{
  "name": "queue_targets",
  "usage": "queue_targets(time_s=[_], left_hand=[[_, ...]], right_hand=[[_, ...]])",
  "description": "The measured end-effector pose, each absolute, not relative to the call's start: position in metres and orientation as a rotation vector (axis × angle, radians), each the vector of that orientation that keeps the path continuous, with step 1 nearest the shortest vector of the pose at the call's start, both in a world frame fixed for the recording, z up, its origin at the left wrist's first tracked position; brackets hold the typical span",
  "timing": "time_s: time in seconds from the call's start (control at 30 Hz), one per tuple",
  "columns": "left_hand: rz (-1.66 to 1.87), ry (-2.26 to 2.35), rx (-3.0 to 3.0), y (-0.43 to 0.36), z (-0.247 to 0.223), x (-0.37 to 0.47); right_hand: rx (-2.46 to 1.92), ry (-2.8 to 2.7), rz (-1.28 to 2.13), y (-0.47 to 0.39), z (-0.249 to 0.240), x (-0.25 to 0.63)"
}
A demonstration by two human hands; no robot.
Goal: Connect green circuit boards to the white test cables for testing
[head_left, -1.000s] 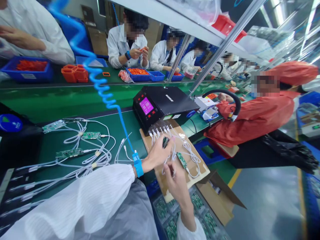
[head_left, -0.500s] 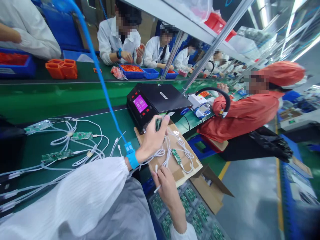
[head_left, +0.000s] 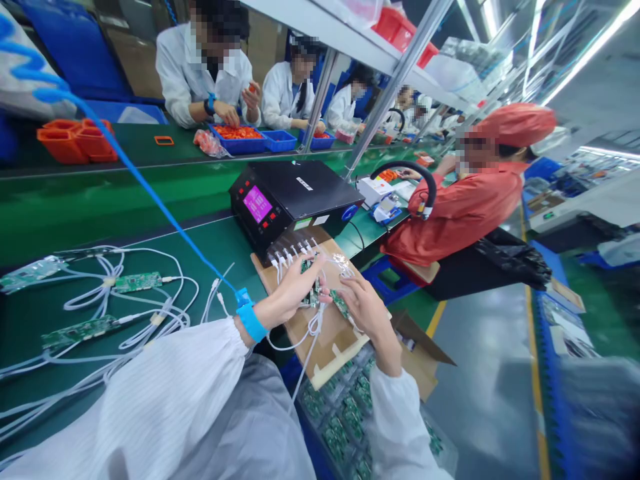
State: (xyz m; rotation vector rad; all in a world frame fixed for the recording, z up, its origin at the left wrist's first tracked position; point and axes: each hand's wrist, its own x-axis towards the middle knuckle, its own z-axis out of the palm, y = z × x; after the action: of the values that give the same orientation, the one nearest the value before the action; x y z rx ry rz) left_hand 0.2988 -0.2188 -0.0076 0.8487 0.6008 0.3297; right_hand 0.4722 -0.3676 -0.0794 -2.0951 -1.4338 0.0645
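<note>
My left hand (head_left: 295, 285), with a blue strap at its wrist, grips a green circuit board (head_left: 306, 266) over a cardboard sheet (head_left: 327, 347). Its fingers cover part of that board. Just right of it, my right hand (head_left: 369, 308) has its fingers closed at a second green circuit board (head_left: 340, 303); the palm side is hidden. White cables (head_left: 314, 323) hang and loop below the hands. Behind them stands a black tester box (head_left: 300, 193) with a lit pink screen, and a row of white plugs (head_left: 290, 255) is at its front.
Left on the green bench lie wired circuit boards (head_left: 137, 282) among tangled white cables. A blue coiled cord (head_left: 150, 200) runs to my wrist strap. Trays of boards (head_left: 340, 427) and an open carton (head_left: 423, 353) sit below. A co-worker in orange (head_left: 465, 207) sits at right.
My right hand has left the white cable plug and moved up and right to the board on the cardboard. My left hand has lowered slightly, still with its board. The view has shifted right.
</note>
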Motion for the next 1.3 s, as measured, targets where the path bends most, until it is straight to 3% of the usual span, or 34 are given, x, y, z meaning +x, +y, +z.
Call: queue_targets(time_s=[0.17,0.43,0.83,1.3], left_hand=[[0.314,0.668,0.868,-0.219,0.009,0.312],[0.312,0.704,1.127,-0.225,-0.011,0.349],[0.362,0.633,1.442,-0.261,-0.053,0.395],[0.415,0.540,1.638,-0.258,-0.064,0.392]], right_hand=[[-2.245,-1.588,0.188,-0.344,-0.103,0.500],[-1.798,-1.191,0.572,-0.365,-0.078,0.518],[-1.491,-0.820,0.587,-0.356,-0.069,0.506],[-1.235,-0.799,0.977,-0.358,-0.078,0.516]])
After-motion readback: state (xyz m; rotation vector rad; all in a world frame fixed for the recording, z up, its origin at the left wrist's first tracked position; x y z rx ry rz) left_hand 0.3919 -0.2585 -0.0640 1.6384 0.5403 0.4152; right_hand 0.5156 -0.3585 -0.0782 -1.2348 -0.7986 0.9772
